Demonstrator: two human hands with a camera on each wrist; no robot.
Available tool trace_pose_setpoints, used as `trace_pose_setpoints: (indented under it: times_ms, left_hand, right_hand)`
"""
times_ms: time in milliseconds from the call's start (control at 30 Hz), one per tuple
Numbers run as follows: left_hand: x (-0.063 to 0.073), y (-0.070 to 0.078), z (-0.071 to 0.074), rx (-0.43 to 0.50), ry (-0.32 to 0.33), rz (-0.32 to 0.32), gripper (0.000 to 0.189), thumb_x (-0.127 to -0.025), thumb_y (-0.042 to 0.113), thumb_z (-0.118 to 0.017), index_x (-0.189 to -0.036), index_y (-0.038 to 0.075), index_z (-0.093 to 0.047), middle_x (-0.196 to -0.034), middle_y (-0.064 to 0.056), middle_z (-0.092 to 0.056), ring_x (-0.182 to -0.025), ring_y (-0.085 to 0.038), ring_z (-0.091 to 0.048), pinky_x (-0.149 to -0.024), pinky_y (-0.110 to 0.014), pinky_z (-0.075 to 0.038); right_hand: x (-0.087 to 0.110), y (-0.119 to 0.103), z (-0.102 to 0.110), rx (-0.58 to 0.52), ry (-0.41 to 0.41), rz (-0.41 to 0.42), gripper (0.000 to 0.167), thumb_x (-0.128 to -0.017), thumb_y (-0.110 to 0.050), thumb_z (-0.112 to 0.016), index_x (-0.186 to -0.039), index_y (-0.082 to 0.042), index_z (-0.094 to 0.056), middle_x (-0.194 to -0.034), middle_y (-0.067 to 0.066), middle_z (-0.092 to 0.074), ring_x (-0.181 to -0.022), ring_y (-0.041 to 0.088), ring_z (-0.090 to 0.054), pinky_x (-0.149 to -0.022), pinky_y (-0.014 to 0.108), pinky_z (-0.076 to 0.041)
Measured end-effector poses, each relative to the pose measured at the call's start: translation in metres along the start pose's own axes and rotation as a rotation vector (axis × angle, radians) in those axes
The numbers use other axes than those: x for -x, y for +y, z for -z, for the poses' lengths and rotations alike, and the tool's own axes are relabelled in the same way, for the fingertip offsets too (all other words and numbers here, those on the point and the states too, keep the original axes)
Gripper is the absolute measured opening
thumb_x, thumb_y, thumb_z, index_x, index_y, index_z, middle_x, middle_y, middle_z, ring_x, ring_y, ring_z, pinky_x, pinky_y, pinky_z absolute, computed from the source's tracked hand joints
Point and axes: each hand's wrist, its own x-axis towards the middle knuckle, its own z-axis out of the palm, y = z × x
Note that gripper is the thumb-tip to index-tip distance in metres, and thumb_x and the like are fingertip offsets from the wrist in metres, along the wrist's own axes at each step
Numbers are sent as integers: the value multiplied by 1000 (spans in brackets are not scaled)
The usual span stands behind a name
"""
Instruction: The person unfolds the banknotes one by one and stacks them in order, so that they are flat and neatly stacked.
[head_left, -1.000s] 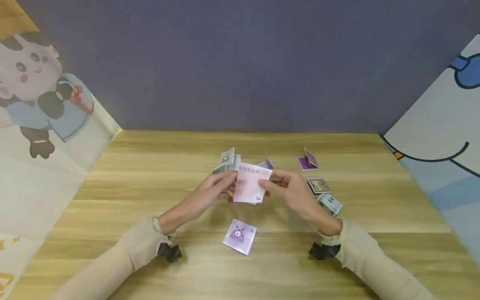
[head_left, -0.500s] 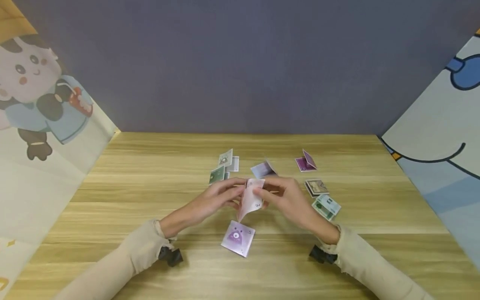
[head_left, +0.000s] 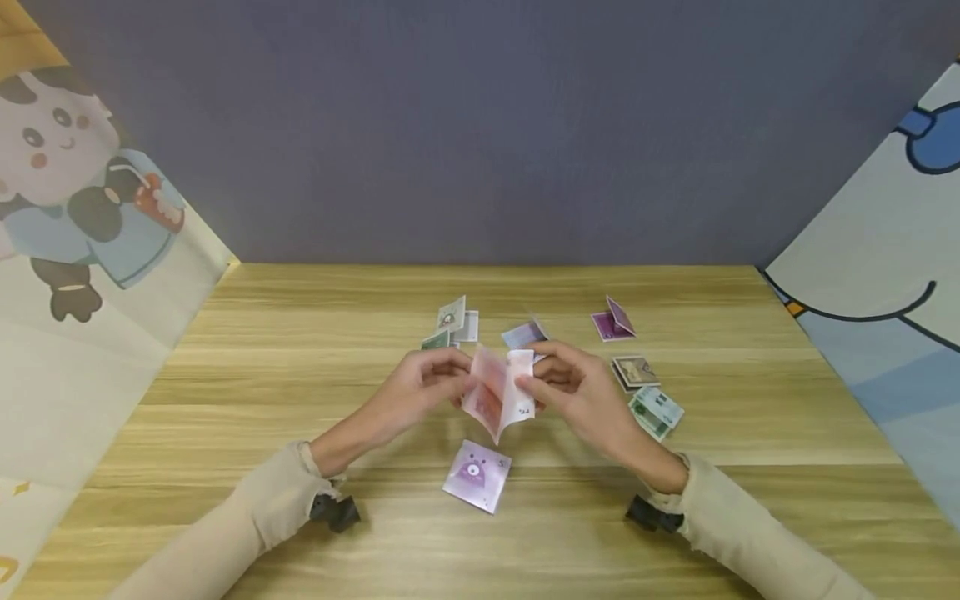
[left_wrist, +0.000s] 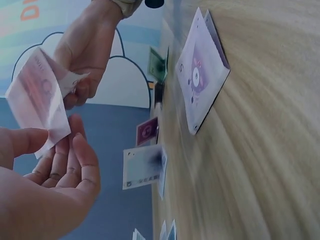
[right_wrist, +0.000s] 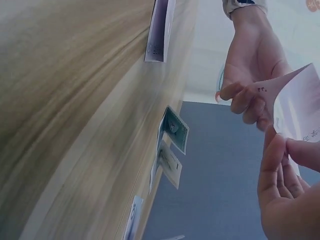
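Observation:
A pink play banknote (head_left: 517, 392) is held up between both hands, above the middle of the table. It bends along a crease into two leaves, like a small book standing partly open. My left hand (head_left: 416, 392) pinches the left leaf between thumb and fingers. The thumb of my right hand (head_left: 581, 392) lies over the right leaf, with its fingers behind. Just in front of them, a folded purple banknote (head_left: 477, 477) with a one-eyed monster and a 5 rests on the wood. The left wrist view shows its fold gaping slightly.
Several folded notes lie behind and to the right: a grey-green one (head_left: 452, 315), a green one (head_left: 435, 341), a lavender one (head_left: 522, 333), a dark purple one (head_left: 613, 323), a brown one (head_left: 636, 372) and another green one (head_left: 657, 412). A grey panel (head_left: 495, 133) closes off the back.
The pink banknote first faced the camera as one flat panel. It then turned and narrowed between the hands, and now its two leaves are spread apart. The purple banknote has stayed put.

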Motion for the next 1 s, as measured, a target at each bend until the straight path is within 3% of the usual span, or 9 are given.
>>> trace_pose_setpoints:
  times_ms: [267,433,800,1000]
  left_hand:
    - [2,4,8,-79,62,-26,11,-94,3,-63,-102,-4,-65,-95,-14,-67,-78,-20,-65,-72,-30,-58]
    - [3,6,13,-106,79,-53,9,-94,2,-63,-100,-5,-66,-92,-14,-68,-75,-19,-66,-70,-36,-59]
    - [5,9,17,-145,97,-38,7,-94,4,-65,-98,-3,-67,-87,-12,-70,-71,-20,-67,-69,-43,-59]
    - [8,7,18,-175,105,-31,8,-96,7,-64,-95,-1,-67,-84,-10,-70,-71,-28,-67,-68,-44,-59]
  right_hand:
    - [6,3,14,2,37,-37,28,-88,0,-73,-114,3,-64,-87,16,-70,-70,18,-69,-63,38,-60]
    - [8,6,22,15,48,-30,25,-90,-2,-72,-113,2,-63,-86,17,-69,-67,18,-67,-60,37,-59]
    - [12,10,36,38,63,-2,26,-90,0,-71,-114,3,-61,-85,16,-69,-63,17,-66,-58,33,-58]
    - [15,15,41,60,73,-5,25,-89,1,-72,-112,3,-62,-83,15,-69,-64,16,-67,-58,35,-59]
